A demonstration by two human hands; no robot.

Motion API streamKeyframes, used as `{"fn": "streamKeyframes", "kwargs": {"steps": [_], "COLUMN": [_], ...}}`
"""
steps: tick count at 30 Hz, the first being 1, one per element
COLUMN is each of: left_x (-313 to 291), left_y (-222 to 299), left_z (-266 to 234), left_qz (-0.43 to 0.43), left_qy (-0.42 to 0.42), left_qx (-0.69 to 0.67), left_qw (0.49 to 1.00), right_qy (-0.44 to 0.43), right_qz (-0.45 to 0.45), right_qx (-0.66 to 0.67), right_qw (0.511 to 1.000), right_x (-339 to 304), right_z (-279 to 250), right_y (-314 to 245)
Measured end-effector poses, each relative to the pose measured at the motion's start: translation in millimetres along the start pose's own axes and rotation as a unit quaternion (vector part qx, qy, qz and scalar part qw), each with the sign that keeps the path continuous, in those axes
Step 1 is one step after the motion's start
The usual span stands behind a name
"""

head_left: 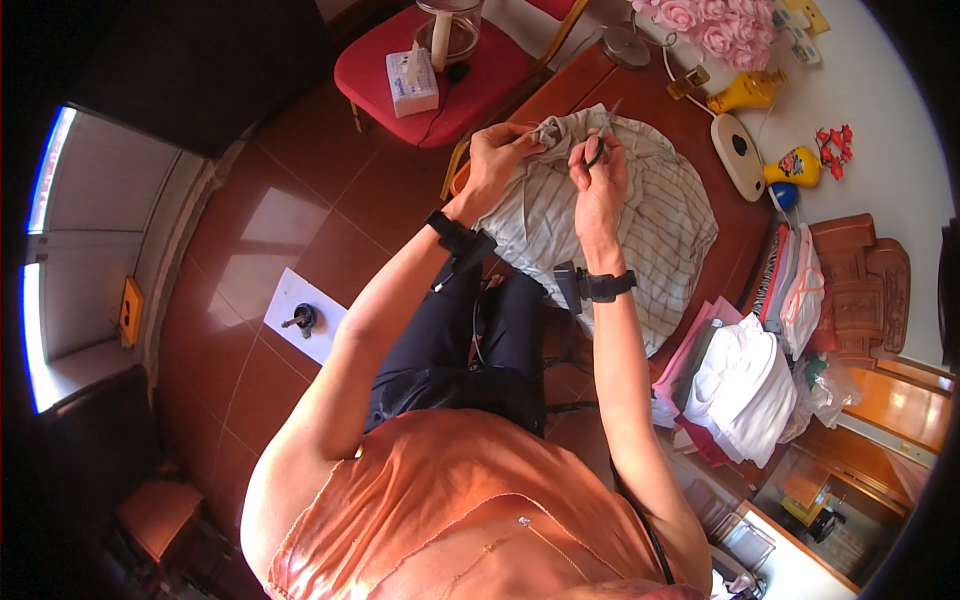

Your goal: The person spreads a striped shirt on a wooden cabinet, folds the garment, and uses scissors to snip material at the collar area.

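Observation:
A pale striped shirt (640, 220) lies spread over the wooden table (570, 95). My left hand (497, 155) pinches a bunched fold of the shirt near its top edge. Beside it, my right hand (598, 185) grips a small dark tool, seemingly scissors (603, 135), with the tip pointing up toward the fold. Both wrists wear black bands. My forearms reach in from the lower edge over my dark trousers and orange top.
A red stool (450, 85) holds a tissue box (411, 82) and a glass jar (450, 30). Pink flowers (715, 25), yellow bottles (750, 92) and a white device (738, 152) stand at the table's back. Folded clothes (745, 385) are stacked at right. Paper with keys (300, 318) lies on the tiled floor.

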State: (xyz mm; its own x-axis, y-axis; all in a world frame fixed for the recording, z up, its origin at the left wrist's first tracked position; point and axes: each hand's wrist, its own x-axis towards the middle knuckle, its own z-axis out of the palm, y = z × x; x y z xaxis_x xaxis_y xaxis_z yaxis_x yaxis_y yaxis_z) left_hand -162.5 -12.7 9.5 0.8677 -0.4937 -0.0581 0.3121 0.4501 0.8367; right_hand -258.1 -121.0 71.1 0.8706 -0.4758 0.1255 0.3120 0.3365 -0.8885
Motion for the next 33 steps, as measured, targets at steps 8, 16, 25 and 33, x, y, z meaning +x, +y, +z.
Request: {"fn": "streamKeyframes", "kwargs": {"steps": [8,16,25,33], "left_x": [6,12,27,29], "left_y": [-1,-3,2,0], "left_z": [9,9,0,-6], "left_qz": [0.013,0.038,0.0,0.07], "left_qy": [0.024,0.0,0.09,0.002], "left_qx": [0.001,0.074,-0.073,0.152], "left_qw": [1.0,0.997,0.993,0.986], "right_qy": [0.096,0.136,0.131,0.128], "right_qz": [-0.075,-0.054,-0.066,-0.056], "right_qx": [-0.258,-0.259,-0.358,-0.29], "right_qw": [0.958,0.955,0.922,0.947], "right_x": [14,27,6,3], "right_z": [-11,-10,-23,-27], "right_y": [31,44,40,38]}}
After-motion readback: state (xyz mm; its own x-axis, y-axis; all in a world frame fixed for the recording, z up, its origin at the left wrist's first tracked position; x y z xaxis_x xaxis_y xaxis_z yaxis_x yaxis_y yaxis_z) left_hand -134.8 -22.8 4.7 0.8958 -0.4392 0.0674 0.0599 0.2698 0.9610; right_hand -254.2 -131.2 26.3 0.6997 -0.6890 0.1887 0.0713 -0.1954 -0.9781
